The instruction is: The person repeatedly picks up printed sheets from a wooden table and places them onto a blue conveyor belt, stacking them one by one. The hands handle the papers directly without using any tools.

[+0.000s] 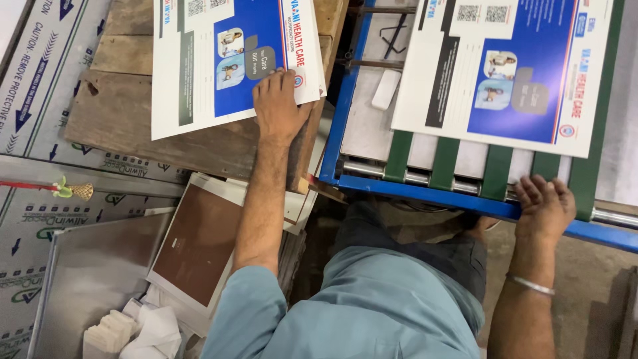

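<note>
Head view: left hand (278,100) lies flat, fingers spread, pinning a printed board (229,60) at the wooden table's (126,113) near edge. Right hand (545,206) rests open against a second board (505,70) on the blue conveyor's (425,193) near rail.

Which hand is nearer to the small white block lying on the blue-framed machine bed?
Left. The left hand rests on the printed sheet, closer to the white block; the right hand grips the machine's front edge.
</note>
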